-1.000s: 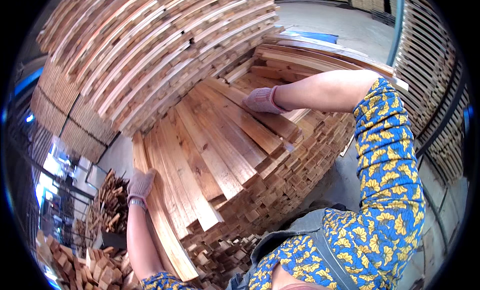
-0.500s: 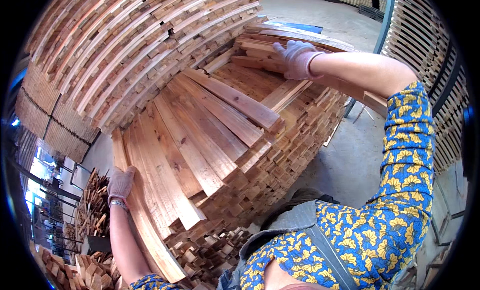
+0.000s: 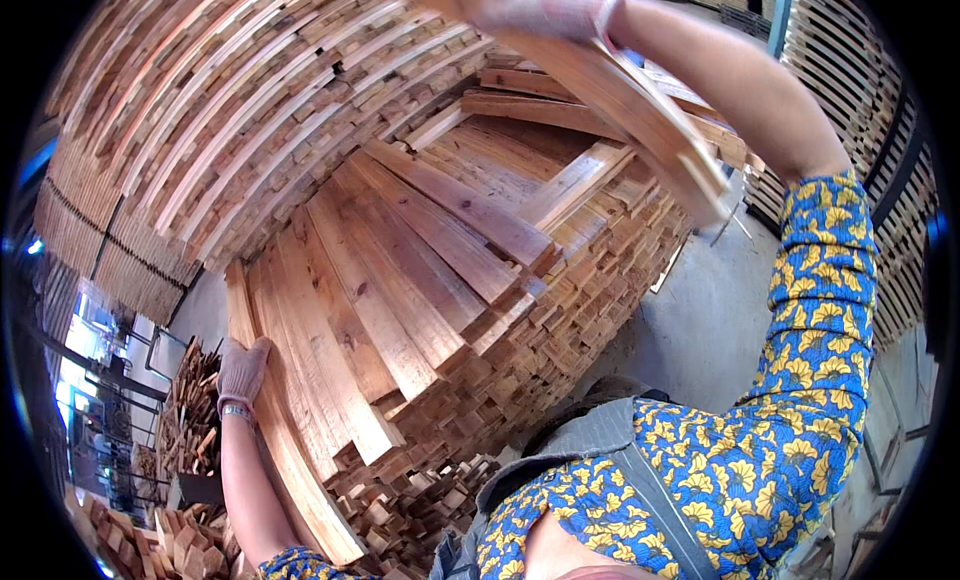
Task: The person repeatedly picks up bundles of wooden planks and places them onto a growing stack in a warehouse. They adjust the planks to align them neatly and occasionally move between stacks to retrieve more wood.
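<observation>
My right hand [image 3: 550, 10], in a pale knit glove, grips a long wooden plank [image 3: 625, 100] raised above the far right of the stack; motion blurs the plank a little. At the left side, my gloved left hand [image 3: 243, 372] is closed on the edge of the outermost plank [image 3: 295, 460], whose near end juts toward me. Between the hands, a layer of loose planks [image 3: 345, 290] fans out over a tall stack of lumber [image 3: 560, 350]. A few more planks [image 3: 530, 110] lie crosswise at the stack's far right.
A higher wall of stacked boards [image 3: 270, 100] rises behind the stack. Another slatted pile [image 3: 840, 80] stands at the far right. Wood offcuts [image 3: 185, 410] are heaped at the lower left. Grey concrete floor [image 3: 690, 310] shows right of the stack.
My right hand has lifted a plank off the far right of the stack and moved up and away from me. My left hand has stayed at the left plank.
</observation>
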The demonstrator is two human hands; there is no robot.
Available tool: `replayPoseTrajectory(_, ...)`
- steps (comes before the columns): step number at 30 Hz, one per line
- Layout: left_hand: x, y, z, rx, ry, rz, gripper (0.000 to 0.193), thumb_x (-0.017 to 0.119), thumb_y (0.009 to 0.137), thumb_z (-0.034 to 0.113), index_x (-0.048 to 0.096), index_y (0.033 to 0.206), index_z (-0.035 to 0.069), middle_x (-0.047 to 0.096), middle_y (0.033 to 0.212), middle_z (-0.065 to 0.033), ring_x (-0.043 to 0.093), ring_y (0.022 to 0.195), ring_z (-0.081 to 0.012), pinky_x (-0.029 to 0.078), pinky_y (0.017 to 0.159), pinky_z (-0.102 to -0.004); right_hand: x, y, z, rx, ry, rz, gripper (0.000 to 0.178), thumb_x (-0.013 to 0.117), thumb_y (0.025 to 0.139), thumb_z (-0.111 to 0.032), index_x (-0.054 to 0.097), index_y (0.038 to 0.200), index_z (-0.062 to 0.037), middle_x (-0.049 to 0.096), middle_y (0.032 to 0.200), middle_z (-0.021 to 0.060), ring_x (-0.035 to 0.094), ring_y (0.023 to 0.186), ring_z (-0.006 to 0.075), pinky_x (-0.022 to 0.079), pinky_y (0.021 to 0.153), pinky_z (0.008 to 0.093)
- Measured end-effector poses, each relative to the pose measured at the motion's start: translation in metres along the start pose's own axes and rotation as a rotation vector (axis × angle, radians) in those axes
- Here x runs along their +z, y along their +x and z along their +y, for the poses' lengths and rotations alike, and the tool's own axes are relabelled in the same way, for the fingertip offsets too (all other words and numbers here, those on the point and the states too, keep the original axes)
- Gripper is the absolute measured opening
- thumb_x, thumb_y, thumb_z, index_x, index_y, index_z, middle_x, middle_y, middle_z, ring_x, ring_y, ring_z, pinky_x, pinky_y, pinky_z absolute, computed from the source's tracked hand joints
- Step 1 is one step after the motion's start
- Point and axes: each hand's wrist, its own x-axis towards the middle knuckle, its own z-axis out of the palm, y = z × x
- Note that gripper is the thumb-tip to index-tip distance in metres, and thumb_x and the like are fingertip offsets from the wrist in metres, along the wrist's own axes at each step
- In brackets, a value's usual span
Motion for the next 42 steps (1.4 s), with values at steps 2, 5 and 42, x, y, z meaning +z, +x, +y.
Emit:
replayPoseTrajectory(2,0.003,0.002,0.009,0.029,-0.021,0.002,0.064,0.063,0.081,0.048,0.052,0.115,-0.006,0.064,0.109,-0.0295,0.062,0.107,-0.0408,0.047,0.091,-0.0429,-0.05,-0.002,-0.034,-0.094,0.184,0.166,0.062,0.064,0.085,-0.036,0.044,0.132,0.0007,0.059,0.117,0.0205,0.06,0.105,0.0277,0.051,0.088,0.0378)
replayPoseTrajectory(5,0.004,0.004,0.011,0.042,0.007,0.029,0.066,0.063,0.081,0.047,0.052,0.118,-0.006,0.064,0.111,-0.0287,0.061,0.108,-0.0413,0.047,0.091,-0.0431,-0.066,0.017,-0.032,-0.287,0.359,0.467,0.063,0.066,0.084,-0.03,0.041,0.133,0.0027,0.054,0.123,0.0201,0.055,0.112,0.0265,0.046,0.093,0.0386)
replayPoseTrajectory(42,0.007,0.009,0.003,-0.014,0.002,0.0,0.067,0.062,0.084,0.048,0.049,0.121,-0.006,0.063,0.11,-0.0311,0.061,0.105,-0.0442,0.048,0.091,-0.0464,0.113,0.002,0.083,0.419,0.674,-0.551,0.048,0.058,0.091,-0.047,0.06,0.119,-0.0076,0.067,0.102,0.0063,0.064,0.083,0.0135,0.053,0.074,0.0315)
